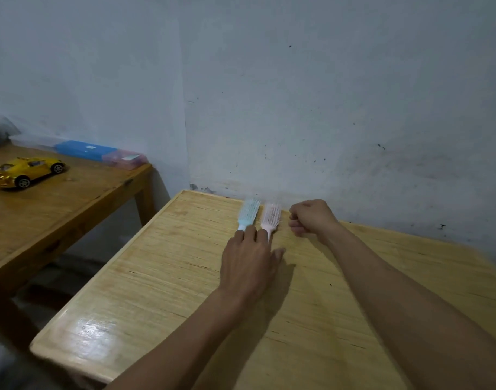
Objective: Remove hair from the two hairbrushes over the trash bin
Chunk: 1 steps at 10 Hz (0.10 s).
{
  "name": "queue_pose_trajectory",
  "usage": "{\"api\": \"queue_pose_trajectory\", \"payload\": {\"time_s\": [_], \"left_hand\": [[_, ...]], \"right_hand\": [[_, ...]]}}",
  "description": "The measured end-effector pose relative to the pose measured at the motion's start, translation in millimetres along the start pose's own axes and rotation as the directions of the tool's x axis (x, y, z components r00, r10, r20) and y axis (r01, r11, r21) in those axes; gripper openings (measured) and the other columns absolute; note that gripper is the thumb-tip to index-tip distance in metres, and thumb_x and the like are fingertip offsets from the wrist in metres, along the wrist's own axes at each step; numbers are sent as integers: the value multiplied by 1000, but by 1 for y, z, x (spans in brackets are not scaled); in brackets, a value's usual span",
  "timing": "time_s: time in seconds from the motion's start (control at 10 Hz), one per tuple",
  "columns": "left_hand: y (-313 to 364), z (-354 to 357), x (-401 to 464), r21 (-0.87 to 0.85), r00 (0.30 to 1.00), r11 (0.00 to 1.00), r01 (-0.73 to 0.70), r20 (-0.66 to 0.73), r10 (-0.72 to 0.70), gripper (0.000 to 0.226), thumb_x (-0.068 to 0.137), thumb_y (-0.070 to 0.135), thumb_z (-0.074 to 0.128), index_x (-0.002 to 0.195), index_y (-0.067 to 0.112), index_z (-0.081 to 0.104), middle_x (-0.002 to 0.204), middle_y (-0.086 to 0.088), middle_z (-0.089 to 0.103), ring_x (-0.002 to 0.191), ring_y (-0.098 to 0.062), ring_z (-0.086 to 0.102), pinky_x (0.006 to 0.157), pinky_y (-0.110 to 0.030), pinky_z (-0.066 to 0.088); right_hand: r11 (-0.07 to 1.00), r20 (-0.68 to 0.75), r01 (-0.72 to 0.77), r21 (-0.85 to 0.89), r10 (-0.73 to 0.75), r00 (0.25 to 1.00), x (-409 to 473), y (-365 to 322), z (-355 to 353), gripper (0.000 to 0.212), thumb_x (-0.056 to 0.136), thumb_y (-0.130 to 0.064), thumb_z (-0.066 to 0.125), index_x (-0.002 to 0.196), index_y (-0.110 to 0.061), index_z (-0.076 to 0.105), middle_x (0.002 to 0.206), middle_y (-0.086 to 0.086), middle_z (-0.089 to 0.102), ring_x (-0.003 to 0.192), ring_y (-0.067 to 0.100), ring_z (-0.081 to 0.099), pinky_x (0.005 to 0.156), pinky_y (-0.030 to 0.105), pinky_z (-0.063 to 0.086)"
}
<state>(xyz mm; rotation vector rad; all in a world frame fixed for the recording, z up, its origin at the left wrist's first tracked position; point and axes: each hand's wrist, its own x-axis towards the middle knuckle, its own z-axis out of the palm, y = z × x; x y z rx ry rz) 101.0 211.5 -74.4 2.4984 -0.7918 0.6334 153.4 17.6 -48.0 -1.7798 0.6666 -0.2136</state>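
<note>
At the far edge of the pale table [162, 277], hard against the wall: two hairbrushes, side by side, bristles up, heads toward the wall, handles toward the person.

Item, blue hairbrush [248, 213]: pale blue plastic, open-vented head, lying flat on the table. Whether hair is caught in the bristles cannot be told; the view is soft there.

Item, pink hairbrush [270, 216]: pale pink, same pattern, just beside the blue one on its right. A faint dark fuzz along its right edge may be hair, not certain.

Item, left hand [249, 263]: palm down on the table, fingers spread wide, fingertips resting over both handles. No closed grasp yet.

Item, right hand [311, 218]: just right of the pink hairbrush, curled into a loose fist. Whether it pinches anything cannot be told.

Progress, as judged: barely begun. Both brushes are on the table, neither lifted. No trash bin in view. Left to do: pick up, carry to the bin, strip both.

Beyond the table's left edge: a darker table carrying a yellow toy car [24, 171].
</note>
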Motion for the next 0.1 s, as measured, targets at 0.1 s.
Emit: {"api": "queue_pose_trajectory", "payload": {"time_s": [0.1], "left_hand": [[2, -43, -49, -231, 965, 969, -87, -259, 24, 30, 93, 36, 64, 108, 11, 73, 96, -3, 70, 83, -19, 65, 67, -31, 54]], "right_hand": [[997, 73, 83, -11, -82, 994, -51, 7, -39, 18, 95, -14, 64, 109, -5, 73, 97, 13, 74, 77, 24, 74, 67, 33, 62]]}}
